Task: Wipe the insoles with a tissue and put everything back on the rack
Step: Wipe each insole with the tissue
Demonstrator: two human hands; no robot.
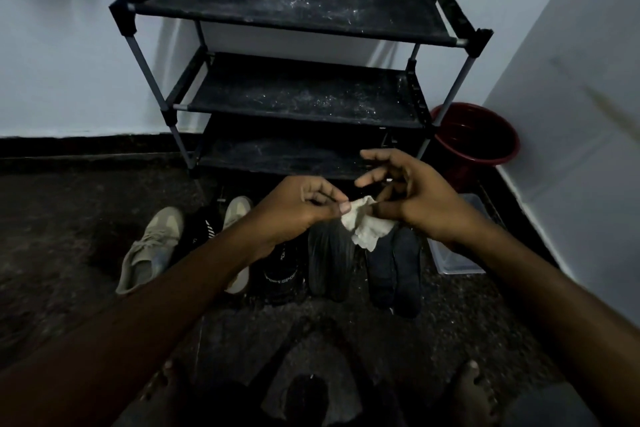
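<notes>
Crouched low over the dark floor [69, 218], holding a crumpled white tissue [363, 227] up between both hands. Pinching its near corner between the thumb and curled fingers of the left hand [298, 208]. Gripping the opposite edge with the thumb and a bent finger of the right hand [415, 199], remaining fingers fanned out loose above, touching nothing. Hands close together, nearly meeting over the tissue, with most of it dangling just below them.

Straight down under the tissue: a dark grey insole [330, 260] flat on the floor. Just beside that, under the right wrist: a pair of dark blue insoles [407, 269] lying side by side, lengthwise like the grey one.

Under the left forearm: a black shoe with white SPORT lettering [280, 276], partly hidden by the arm. Further out past the left arm: a beige sneaker [152, 246], and a second beige sneaker [239, 210] peeking out on both sides of the forearm. Between those two, a black shoe with white stripes [207, 225], hard to make out in the dim light.

Beyond the hands: a black three-tier rack [294, 80] against the pale wall, fabric shelves pretty dusty. Off to the right of the right hand: a clear plastic tub [453, 260] on the floor, then a red bucket [485, 146] further back in the corner.
</notes>
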